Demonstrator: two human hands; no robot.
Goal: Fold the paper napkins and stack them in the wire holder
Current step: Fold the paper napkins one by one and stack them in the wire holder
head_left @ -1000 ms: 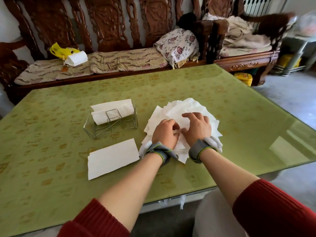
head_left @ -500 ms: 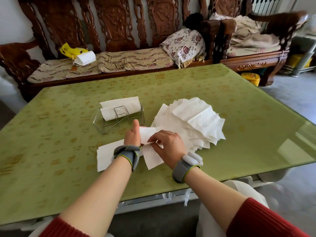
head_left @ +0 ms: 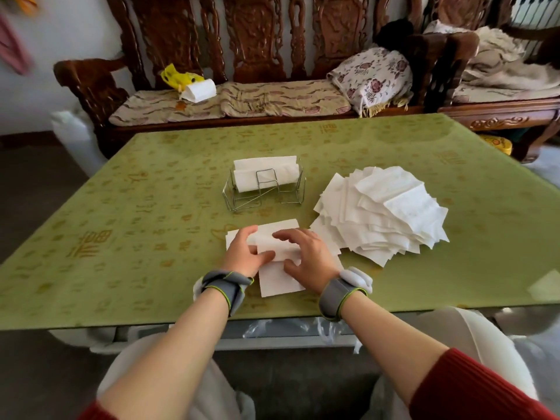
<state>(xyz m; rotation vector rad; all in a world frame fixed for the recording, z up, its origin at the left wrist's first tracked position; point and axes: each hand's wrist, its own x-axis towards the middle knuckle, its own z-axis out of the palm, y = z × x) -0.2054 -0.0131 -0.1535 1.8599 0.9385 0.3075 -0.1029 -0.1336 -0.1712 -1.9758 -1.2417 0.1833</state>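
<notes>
We keep the napkin (head_left: 278,280) flat on the desk (head_left: 145,244), near its front edge and short of the wire holder (head_left: 263,192). The right hand (head_left: 306,257) presses it with spread fingers; whether the left hand (head_left: 245,254) pinches it we cannot tell. Align the corners first, then crease outward from the centre

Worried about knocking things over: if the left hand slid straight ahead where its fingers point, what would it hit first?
Probably the wire holder: the left hand points across bare table toward its front wires, though depth is unclear.
</notes>
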